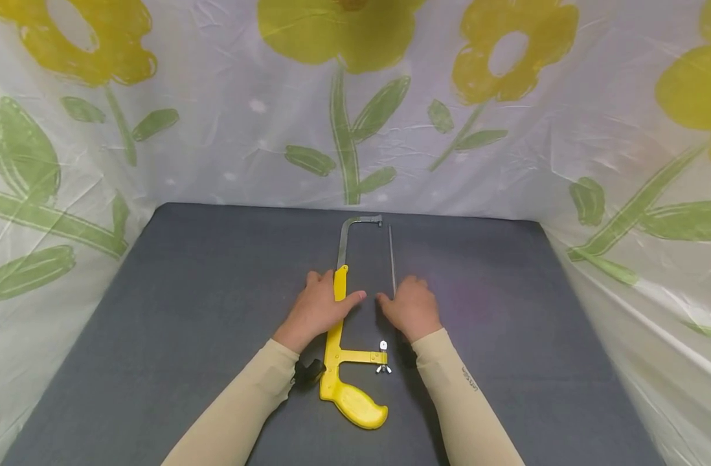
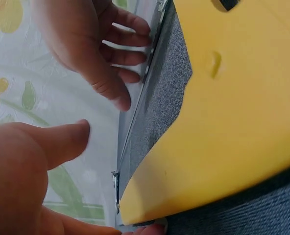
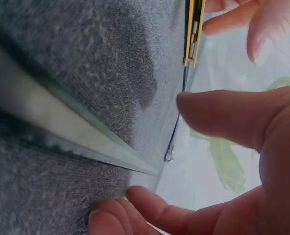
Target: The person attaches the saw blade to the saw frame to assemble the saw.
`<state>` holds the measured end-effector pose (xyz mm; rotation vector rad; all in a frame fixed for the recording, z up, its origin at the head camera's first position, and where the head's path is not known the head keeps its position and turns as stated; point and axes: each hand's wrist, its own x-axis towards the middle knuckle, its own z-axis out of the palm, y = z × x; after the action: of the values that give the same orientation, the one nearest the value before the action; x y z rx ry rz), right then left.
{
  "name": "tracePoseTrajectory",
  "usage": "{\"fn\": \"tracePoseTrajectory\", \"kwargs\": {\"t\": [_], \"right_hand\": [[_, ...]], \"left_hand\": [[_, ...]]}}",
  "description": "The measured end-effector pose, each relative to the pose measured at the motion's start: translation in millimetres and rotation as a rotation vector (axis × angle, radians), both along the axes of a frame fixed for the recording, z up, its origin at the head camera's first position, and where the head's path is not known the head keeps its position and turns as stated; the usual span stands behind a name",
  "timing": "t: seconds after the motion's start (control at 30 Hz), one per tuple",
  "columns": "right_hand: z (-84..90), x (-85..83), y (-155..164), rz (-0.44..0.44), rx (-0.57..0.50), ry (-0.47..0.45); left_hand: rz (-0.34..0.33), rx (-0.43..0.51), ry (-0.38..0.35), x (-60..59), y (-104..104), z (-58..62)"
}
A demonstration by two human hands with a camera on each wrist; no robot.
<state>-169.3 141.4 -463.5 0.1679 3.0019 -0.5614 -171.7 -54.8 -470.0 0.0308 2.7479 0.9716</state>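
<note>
A hacksaw frame (image 1: 333,343) with a yellow handle (image 1: 360,406) and a grey metal bow lies on the dark table, with no blade fitted. My left hand (image 1: 319,305) is over its yellow bar, thumb stretched out to the right and fingertips at the bar's left side. Separate from the frame, a thin hacksaw blade (image 1: 392,252) lies to the right, its toothed edge showing close up in the right wrist view. Over the blade's near part is my right hand (image 1: 414,307), thumb and fingers spread apart in the right wrist view (image 3: 218,112).
A wing nut (image 1: 383,369) sits on the frame's near blade holder. Dark grey cloth (image 1: 495,362) covers the table. Behind it and along both sides hangs a white curtain (image 1: 215,149) printed with yellow flowers. A black device (image 1: 310,372) is at my left wrist.
</note>
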Motion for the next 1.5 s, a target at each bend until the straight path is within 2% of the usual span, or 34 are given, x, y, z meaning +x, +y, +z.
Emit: {"fn": "tracePoseTrajectory", "kwargs": {"t": [0.3,0.6,0.87,1.13,1.33,1.5], "right_hand": [[-5.2,2.1,5,0.032,0.047,0.013],[-4.5,-3.4,8,-0.036,0.038,0.038],[-8.4,-0.3,13,-0.051,0.011,0.003],[-6.3,-3.0,12,-0.053,0.013,-0.007],[-7.4,-1.1,12,-0.065,0.004,-0.050],[-4.7,-1.9,10,-0.066,-0.008,-0.040]], "left_hand": [[-0.014,-0.071,0.016,6.9,1,-2.5],[-0.005,-0.072,0.025,5.2,4,3.1],[-0.003,-0.093,0.020,9.7,5,-1.5],[-0.006,-0.085,0.037,7.2,4,0.1],[-0.011,-0.117,0.011,9.0,4,-2.2],[-0.002,-0.137,0.018,7.7,4,-1.8]]}}
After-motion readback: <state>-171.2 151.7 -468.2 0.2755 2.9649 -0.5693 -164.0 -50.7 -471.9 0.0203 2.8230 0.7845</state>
